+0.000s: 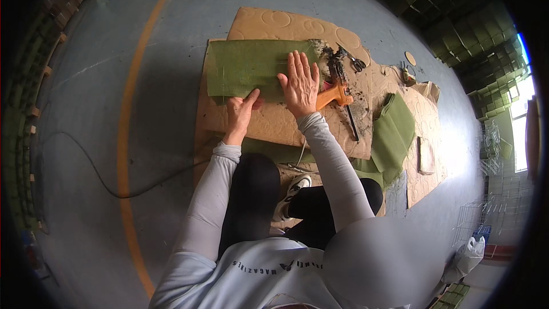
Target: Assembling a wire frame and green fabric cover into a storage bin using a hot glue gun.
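The green rectangular sheet [246, 68] lies on the cardboard work surface [280, 129] in front of the person, spread out in one piece and roughly flat, so laying it out looks done. The right hand [301, 84] rests palm down over its right part, fingers straight and slightly apart, gripping nothing. The left hand [240, 115] is at the near edge with its thumb on the sheet; its other fingers are largely hidden, so I cannot tell whether it pinches the material or only steadies it.

Just beside the right hand, the orange gun-shaped tool [331, 97], perhaps a glue gun, lies on the board with neither hand gripping it. Black residue [336, 64] is smeared about its front end and near the sheet's right end; whether any of it is on the sheet under the palm cannot be made out. The black-handled scissors [358, 65] lie beyond the tool, also out of hand.

To the right, several green pieces [394, 131] lie overlapping and apart from the sheet. With both hands on this one sheet, handling of it seems under way rather than finished, and those pieces appear to be left.
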{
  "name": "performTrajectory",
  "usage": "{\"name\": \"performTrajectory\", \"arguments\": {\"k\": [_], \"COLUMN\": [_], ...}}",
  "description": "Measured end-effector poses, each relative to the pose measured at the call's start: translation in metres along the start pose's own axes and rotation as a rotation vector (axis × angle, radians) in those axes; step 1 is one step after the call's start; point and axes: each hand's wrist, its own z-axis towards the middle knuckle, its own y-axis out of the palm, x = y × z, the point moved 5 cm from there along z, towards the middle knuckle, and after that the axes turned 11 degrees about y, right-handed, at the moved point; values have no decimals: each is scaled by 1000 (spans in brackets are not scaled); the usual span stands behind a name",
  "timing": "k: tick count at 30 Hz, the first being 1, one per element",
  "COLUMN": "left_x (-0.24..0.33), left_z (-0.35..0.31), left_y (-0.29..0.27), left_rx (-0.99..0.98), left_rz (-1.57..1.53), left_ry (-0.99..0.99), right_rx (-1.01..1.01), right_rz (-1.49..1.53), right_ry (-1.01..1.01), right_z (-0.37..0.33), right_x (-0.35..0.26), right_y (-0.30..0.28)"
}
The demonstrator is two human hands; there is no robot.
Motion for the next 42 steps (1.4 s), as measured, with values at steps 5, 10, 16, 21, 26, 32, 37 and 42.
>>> {"name": "performTrajectory", "arguments": {"k": [5,10,16,21,26,32,37,42], "left_x": [-4,5,27,22,11,4,-2,1], "left_z": [2,0,-6,-11,-9,-4,-2,-2], "left_y": [-2,-11,-26,-34,-34,-36,-34,-33], "left_rx": [31,1,88,101,116,142,167,123], "left_rz": [-55,3,151,249,262,276,208,95], "left_ry": [-56,-22,11,104,104,94,106,114], "right_rx": [17,19,1,7,11,27,24,15], "right_rz": [76,81,59,64,10,11,6,60], "right_ry": [-15,3,8,9,3,-6,-16,9], "right_z": [1,-5,-3,-6,-5,-4,-4,-1], "right_x": [-18,-40,-43,-43,-38,-41,-41,-59], "right_y": [-3,11,9,11,16,15,13,9]}}
